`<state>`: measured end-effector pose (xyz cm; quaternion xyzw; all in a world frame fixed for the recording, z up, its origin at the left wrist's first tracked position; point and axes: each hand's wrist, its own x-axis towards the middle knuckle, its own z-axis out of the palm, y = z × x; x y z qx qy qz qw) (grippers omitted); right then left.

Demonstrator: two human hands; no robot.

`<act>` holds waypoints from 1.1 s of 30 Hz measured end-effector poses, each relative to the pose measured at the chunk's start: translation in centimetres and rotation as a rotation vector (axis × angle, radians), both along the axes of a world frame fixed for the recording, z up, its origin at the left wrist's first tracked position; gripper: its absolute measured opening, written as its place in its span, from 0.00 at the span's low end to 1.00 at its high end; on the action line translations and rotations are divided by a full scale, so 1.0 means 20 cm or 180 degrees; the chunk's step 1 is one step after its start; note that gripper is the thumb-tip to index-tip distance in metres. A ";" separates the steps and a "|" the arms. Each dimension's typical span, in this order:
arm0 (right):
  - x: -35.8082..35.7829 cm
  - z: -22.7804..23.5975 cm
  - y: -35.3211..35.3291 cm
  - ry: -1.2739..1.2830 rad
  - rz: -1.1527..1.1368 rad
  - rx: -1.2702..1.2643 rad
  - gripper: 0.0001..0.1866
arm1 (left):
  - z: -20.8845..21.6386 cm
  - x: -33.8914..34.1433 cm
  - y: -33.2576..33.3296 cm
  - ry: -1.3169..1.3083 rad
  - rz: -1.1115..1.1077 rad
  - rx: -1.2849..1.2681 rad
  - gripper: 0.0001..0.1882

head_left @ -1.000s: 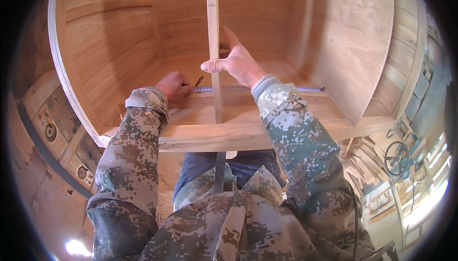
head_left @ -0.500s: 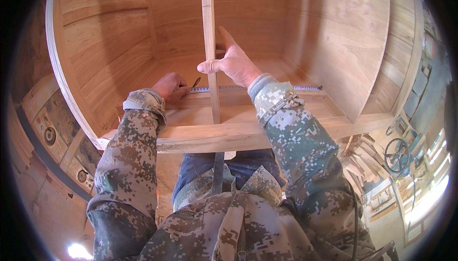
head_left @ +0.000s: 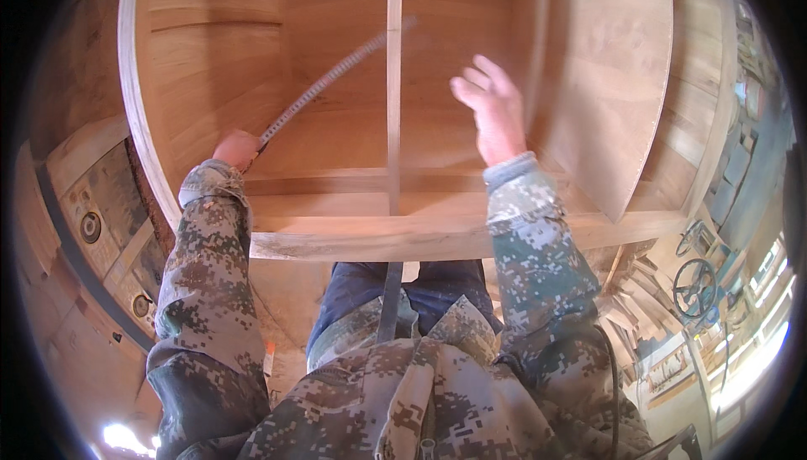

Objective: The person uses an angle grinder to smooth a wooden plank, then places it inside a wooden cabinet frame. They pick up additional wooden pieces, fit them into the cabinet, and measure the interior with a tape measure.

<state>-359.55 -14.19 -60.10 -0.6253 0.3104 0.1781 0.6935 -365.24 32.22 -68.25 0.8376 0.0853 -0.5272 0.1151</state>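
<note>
My left hand [head_left: 237,149] is closed around the end of a tape measure, near the left wall of a wooden cabinet [head_left: 370,250]. From this hand the tape measure's blade [head_left: 324,81] slants up and to the right, its far end blurred behind a thin upright wooden strip [head_left: 394,90]. My right hand [head_left: 494,111] is raised inside the cabinet, right of the strip, with its fingers partly spread and nothing in them. It touches neither the tape nor the wood. The body of the tape measure is mostly hidden by my left hand.
A thin wooden panel [head_left: 618,81] stands along the cabinet's right side. On the floor at right lie wood offcuts [head_left: 626,313], near a machine's handwheel [head_left: 695,288]. Boards with round dark fittings [head_left: 91,226] are at left.
The tape has lifted off the cabinet's lower rail and now slants upward. My left hand has moved left with it. My right hand has left the upright strip and moved right.
</note>
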 end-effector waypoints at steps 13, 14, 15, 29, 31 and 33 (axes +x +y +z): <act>-0.21 0.56 0.32 -0.0806 0.1340 0.0213 0.17 | 0.91 -0.14 -1.08 -0.1403 0.5437 -0.2964 0.15; -0.23 0.58 0.33 -0.0888 0.1434 0.0087 0.16 | 0.93 -0.14 -1.26 -0.1694 0.5398 -0.2870 0.12; -0.24 0.60 0.32 -0.0800 0.1322 -0.0132 0.15 | 0.94 -0.14 -1.41 -0.1908 0.5207 -0.2597 0.10; -0.29 0.08 -1.17 0.1143 0.1032 -0.0873 0.09 | 0.92 -0.45 -1.24 -0.1644 0.2267 -0.2472 0.18; -0.30 -0.06 -1.27 0.1536 0.1774 -0.1331 0.09 | 0.88 -0.46 -1.03 -0.2009 0.1887 -0.1933 0.14; -0.30 -0.11 -1.30 0.1466 0.2655 -0.1677 0.10 | 0.85 -0.45 -0.89 -0.2310 0.1365 -0.1657 0.15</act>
